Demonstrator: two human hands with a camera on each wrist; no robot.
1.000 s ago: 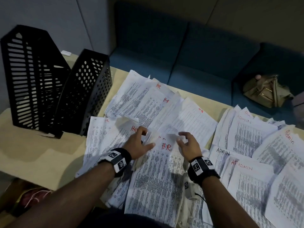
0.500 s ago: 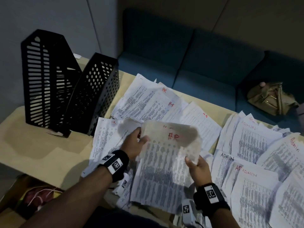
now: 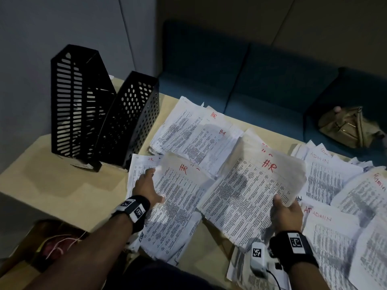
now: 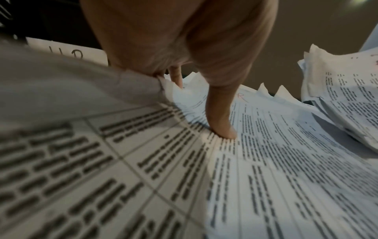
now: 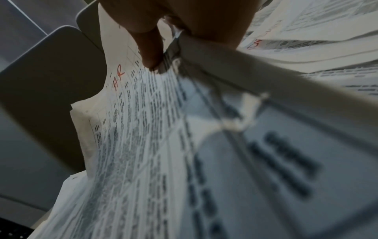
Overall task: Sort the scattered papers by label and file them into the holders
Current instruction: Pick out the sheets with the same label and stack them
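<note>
Printed sheets marked HR in red cover the table's middle. My right hand (image 3: 282,206) grips a lifted HR stack (image 3: 251,185) by its near right edge, thumb on top; the right wrist view shows the thumb (image 5: 149,48) pinching that HR stack (image 5: 143,129). My left hand (image 3: 150,185) holds another HR sheet (image 3: 182,185) on the table by its left edge. There the thumb (image 4: 220,126) presses on the print and the fingers curl under the raised edge. Two black holders, one slotted (image 3: 75,105) and one perforated (image 3: 132,118), stand at the far left.
More HR papers (image 3: 194,132) lie beyond my hands and ADMIN papers (image 3: 326,178) spread to the right. Bare tabletop (image 3: 62,185) lies in front of the holders. A blue sofa (image 3: 251,80) with a tan bag (image 3: 347,126) sits behind. A small white device (image 3: 258,258) lies near my right wrist.
Both hands lifted the HR stack. The left hand then let go of it and dropped onto another HR sheet, while the right hand carried the stack to the right.
</note>
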